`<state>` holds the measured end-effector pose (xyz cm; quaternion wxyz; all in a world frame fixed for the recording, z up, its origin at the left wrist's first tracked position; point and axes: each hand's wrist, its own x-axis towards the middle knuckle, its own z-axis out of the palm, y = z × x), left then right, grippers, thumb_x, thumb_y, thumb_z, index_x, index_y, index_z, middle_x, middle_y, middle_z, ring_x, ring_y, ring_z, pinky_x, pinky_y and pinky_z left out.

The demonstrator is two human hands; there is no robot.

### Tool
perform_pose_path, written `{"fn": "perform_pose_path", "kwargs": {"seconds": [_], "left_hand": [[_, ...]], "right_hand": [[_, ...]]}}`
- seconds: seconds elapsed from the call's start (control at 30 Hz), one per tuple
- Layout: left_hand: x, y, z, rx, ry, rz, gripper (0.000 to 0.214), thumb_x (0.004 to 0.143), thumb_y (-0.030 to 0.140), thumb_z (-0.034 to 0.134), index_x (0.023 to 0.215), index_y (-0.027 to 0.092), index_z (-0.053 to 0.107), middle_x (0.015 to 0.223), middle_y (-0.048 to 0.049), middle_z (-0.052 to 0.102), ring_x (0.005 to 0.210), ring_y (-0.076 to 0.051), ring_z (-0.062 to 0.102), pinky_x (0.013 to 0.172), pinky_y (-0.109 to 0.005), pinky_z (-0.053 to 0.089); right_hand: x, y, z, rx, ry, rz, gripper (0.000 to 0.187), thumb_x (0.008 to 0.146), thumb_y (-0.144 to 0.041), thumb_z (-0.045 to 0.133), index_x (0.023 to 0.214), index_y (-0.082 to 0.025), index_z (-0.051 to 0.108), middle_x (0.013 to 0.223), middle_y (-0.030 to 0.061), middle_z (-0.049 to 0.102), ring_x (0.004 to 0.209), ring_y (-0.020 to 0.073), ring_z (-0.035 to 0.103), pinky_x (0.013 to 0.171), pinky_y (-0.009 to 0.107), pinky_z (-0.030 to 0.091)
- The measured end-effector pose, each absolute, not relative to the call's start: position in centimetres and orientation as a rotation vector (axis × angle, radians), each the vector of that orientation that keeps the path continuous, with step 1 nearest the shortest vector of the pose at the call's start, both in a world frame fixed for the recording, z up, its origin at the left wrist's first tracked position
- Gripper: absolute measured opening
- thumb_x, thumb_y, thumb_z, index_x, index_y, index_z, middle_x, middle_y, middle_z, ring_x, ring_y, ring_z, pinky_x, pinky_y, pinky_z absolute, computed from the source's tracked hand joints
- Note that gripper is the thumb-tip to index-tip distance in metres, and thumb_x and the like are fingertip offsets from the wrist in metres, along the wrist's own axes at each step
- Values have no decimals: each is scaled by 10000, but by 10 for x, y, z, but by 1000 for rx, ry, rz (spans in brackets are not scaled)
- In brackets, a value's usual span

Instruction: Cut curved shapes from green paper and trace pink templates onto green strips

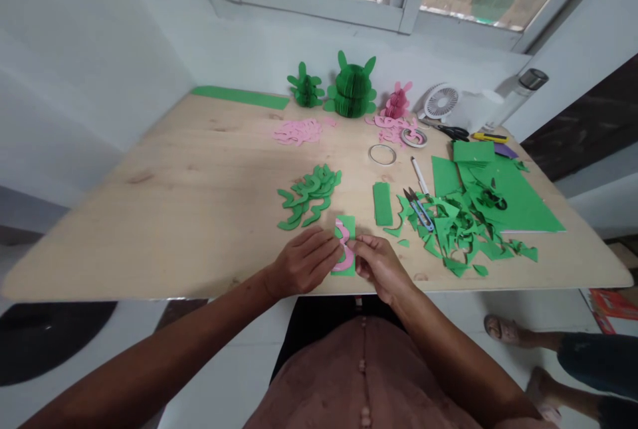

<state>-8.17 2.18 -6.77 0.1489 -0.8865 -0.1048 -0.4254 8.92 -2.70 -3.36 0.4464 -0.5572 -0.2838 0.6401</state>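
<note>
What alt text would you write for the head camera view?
Left hand and right hand hold a pink curved cutout on green paper at a wooden table; green cutouts and scraps lie nearby, with paper figures at the back.

There are two green honeycomb figures [353,88], one pink honeycomb figure [397,104], one held pink cutout [348,257], one fan [441,102], one white pen [419,175], one yellow cutter [490,137].

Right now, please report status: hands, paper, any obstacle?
Left hand, right hand: both on green strip. Pink cutout lying over it. Snips and green scraps to the right, not blocking.
</note>
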Motion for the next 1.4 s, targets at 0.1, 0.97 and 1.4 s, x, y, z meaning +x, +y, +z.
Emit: {"fn": "perform_pose_path", "kwargs": {"seconds": [0.1, 0.97, 1.4], "left_hand": [[-80, 24, -63, -2547, -337, -1247, 155, 924, 107, 456, 983, 128, 599, 912, -93, 700, 930, -192, 641, 823, -395, 542], [-69, 34, -63, -2832, -312, -859, 200, 928, 89, 451, 796, 135, 593, 758, -52, 626, 816, -165, 571, 768, -340, 498], [-68, 37, -50, -2851, -236, -566, 251, 918, 101, 475, 695, 149, 581, 730, -50, 608, 751, -167, 534, 784, -332, 466]], "right_hand": [[97, -31, -36, -1462, -806, 1518, 291, 699, -406, 641, 549, -179, 536, 411, -61, 447, 363, 59, 319, 375, 203, 169], [112, -25, -61, -1445, -2349, 3, 349, 930, -84, 434, 1210, -167, 626, 993, 124, 635, 885, 245, 531, 796, 379, 476], [113, -25, -63, -1478, -2388, -5, 275, 892, -86, 529, 1127, -142, 661, 1002, 134, 624, 888, 249, 528, 801, 381, 454]]}}
